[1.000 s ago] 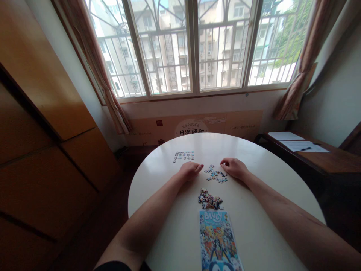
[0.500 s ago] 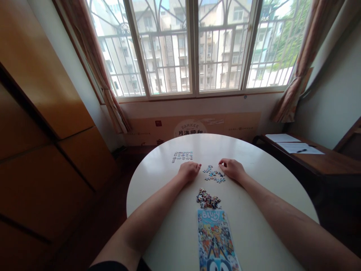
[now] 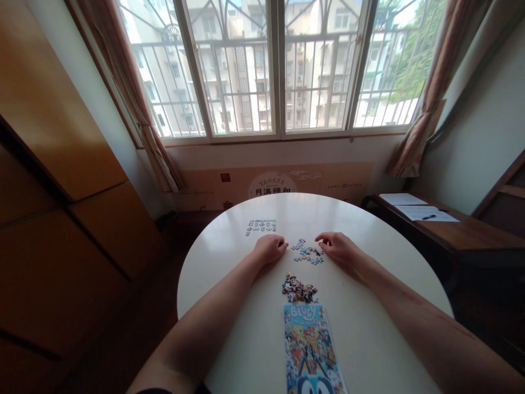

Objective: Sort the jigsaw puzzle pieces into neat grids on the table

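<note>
On the white round table, my left hand (image 3: pixel 270 249) rests in a loose fist, and no held thing shows in it. Just right of it lies a loose group of bluish jigsaw pieces (image 3: pixel 308 253). My right hand (image 3: pixel 336 246) is at the right side of that group, index finger stretched out and thumb apart, nothing visible between them. Beyond my left hand, several jigsaw pieces (image 3: pixel 261 225) lie in neat rows. Nearer me is a heaped pile of mixed-colour pieces (image 3: pixel 299 289). Below the pile lies a picture sheet or box lid marked "Bluey" (image 3: pixel 311 345).
The round table (image 3: pixel 369 317) has a curved edge. At right, a low brown wooden table (image 3: pixel 471 224) bears white papers (image 3: pixel 422 212) and a dark pen. Wooden cabinets (image 3: pixel 98 235) stand at left; a barred window (image 3: pixel 279 71) and long cardboard (image 3: pixel 344 178) are behind.
My right hand's fingers have uncurled a little, the index finger reaching out towards the bluish pieces. My left hand keeps its fist. The whole view has shifted slightly.
</note>
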{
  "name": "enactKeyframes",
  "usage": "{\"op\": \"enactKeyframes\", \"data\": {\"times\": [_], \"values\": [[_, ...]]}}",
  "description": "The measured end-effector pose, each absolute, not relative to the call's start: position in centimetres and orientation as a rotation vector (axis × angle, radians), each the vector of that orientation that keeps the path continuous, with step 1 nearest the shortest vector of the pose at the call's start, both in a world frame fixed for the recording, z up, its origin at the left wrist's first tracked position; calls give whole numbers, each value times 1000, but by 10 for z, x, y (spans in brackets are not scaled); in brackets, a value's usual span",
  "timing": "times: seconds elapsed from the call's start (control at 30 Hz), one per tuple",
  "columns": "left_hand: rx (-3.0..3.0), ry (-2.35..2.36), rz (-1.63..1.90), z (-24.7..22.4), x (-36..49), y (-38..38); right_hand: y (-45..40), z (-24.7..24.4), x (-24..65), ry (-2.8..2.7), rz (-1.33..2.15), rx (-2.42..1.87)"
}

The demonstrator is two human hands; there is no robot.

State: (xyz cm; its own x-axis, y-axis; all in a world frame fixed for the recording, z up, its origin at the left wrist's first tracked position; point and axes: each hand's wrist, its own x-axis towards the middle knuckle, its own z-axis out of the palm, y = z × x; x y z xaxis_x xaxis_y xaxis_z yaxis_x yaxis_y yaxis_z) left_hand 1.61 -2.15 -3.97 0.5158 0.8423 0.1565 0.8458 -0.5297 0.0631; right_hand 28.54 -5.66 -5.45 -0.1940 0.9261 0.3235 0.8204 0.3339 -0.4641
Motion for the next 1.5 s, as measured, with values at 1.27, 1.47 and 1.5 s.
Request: {"op": "enactKeyframes", "data": {"times": [1.27, 1.47, 1.5], "values": [[-3091, -1574, 112, -2, -5, -37, -110, -36, 209, -2616, 191, -798], [-3086, -1577, 97, -6, -6, -37, -107, -41, 206, -2540, 163, -833], [-3079, -1579, 92, -7, -6, -37, -107, -40, 206, -2509, 128, -845]]}}
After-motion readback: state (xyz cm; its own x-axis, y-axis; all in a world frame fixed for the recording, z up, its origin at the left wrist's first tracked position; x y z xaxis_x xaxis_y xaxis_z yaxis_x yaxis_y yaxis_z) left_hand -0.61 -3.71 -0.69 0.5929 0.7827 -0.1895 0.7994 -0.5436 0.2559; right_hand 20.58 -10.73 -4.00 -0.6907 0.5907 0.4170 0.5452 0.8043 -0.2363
